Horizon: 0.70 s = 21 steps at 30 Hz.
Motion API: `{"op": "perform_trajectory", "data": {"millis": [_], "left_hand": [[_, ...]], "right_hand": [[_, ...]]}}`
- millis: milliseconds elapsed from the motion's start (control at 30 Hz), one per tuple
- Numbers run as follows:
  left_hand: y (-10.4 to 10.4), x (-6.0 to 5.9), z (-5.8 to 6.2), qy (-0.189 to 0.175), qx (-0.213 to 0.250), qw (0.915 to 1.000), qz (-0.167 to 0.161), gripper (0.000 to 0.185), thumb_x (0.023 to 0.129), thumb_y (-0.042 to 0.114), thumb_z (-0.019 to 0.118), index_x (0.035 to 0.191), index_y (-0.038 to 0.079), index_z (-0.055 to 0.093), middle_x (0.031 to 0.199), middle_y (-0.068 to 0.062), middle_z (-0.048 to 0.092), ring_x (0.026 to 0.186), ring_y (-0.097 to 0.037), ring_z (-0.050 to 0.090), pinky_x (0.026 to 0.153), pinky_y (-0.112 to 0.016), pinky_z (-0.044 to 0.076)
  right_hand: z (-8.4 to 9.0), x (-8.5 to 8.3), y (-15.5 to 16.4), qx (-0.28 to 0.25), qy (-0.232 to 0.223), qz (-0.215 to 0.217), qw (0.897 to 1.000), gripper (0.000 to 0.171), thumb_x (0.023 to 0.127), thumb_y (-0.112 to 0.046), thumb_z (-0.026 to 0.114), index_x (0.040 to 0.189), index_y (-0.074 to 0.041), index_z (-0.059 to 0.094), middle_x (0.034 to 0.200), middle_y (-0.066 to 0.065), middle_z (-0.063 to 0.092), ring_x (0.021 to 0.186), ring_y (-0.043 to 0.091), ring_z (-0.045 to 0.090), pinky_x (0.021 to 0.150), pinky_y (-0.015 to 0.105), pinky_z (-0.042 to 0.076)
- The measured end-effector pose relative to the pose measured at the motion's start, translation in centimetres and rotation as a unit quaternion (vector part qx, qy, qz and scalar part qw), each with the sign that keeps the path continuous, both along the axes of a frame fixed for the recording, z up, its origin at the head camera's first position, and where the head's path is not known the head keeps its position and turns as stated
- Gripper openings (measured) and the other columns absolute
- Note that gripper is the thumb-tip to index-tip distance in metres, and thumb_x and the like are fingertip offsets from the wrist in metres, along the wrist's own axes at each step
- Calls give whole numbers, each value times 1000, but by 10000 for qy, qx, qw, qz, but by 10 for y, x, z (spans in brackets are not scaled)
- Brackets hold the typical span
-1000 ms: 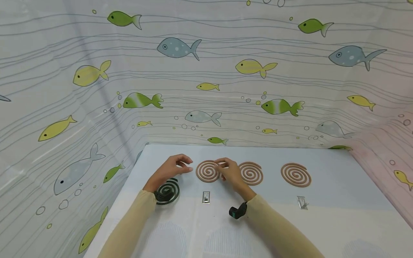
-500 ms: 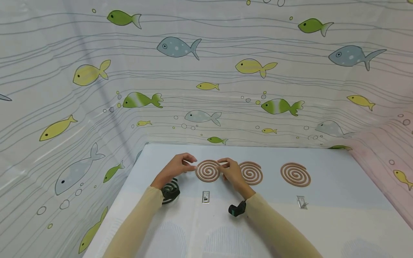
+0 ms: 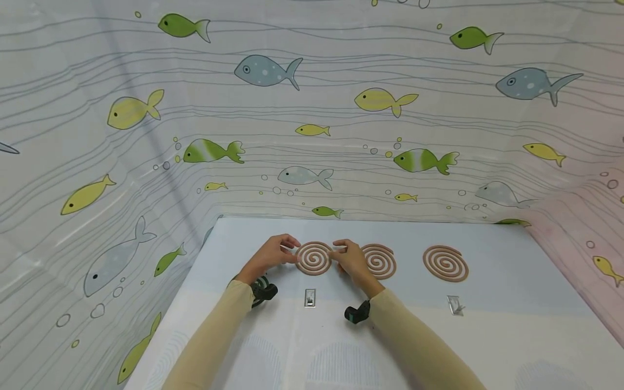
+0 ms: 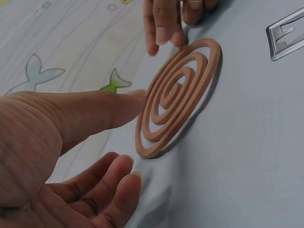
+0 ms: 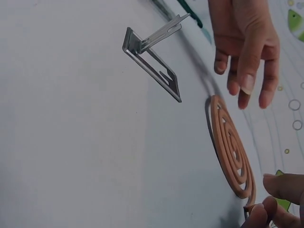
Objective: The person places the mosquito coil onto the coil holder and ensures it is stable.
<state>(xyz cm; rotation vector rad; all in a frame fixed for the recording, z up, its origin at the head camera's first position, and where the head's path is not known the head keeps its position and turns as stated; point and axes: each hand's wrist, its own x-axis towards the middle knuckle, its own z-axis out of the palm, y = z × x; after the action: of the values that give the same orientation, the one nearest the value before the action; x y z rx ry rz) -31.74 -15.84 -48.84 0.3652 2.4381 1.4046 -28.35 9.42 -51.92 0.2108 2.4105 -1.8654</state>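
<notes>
Nearest, two cream sleeves (image 3: 205, 346) reaching forward over a pale blue surface (image 3: 512, 325), each wrist carrying a small dark camera. Just beyond the wrists, a small bent metal stand (image 3: 310, 297) lying flat between the forearms; seen from the right wrist as a folded steel clip with a raised tongue. Partly hidden under the left wrist, a dark green coil (image 3: 259, 283). Off to the right, a second metal stand (image 3: 456, 305).

Further on, both hands meeting at a tan spiral coil (image 3: 314, 258), flat on the surface, directly beyond the first stand. Left hand (image 3: 270, 254) at the coil's left edge: fingers loosely extended and relaxed, thumb tip right at the rim, whether in contact cannot be told; nothing gripped. In the left wrist view, palm open and upward, lower fingers slightly bent and apart from the coil. Right hand (image 3: 352, 261) at the coil's right edge: fingertips (image 5: 278, 186) curled and pinching the rim, as the right wrist view shows at the lower corner.

Just right of that hand, a second tan coil (image 3: 381, 261), partly covered by the knuckles. Well apart to the right, a third tan coil (image 3: 446, 263), beyond the second stand.

Farthest, a curtain (image 3: 312, 108) printed with green, yellow and grey-blue fish, bubbles and wavy lines, wrapping the back and both sides of the surface.
</notes>
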Motion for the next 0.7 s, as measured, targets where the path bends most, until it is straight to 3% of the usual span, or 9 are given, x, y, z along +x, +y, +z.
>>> {"op": "perform_trajectory", "data": {"millis": [400, 700], "left_hand": [[3, -2, -9, -72, -46, 9999, -54, 46, 80, 7, 88, 121, 3, 67, 125, -17, 62, 97, -25, 61, 70, -35, 50], [10, 0, -11, 118, -198, 9997, -60, 48, 75, 2, 90, 117, 4, 68, 121, -16, 62, 96, -25, 62, 77, -36, 50]], "right_hand": [[4, 1, -4, 638, -23, 57, 9979, 45, 92, -15, 78, 131, 3, 65, 80, 11, 63, 43, 11, 45, 42, 23, 37], [4, 2, -11, 1117, -37, -56, 9937, 44, 86, -12, 83, 126, 0, 68, 74, 6, 61, 42, 10, 44, 41, 23, 35]]}}
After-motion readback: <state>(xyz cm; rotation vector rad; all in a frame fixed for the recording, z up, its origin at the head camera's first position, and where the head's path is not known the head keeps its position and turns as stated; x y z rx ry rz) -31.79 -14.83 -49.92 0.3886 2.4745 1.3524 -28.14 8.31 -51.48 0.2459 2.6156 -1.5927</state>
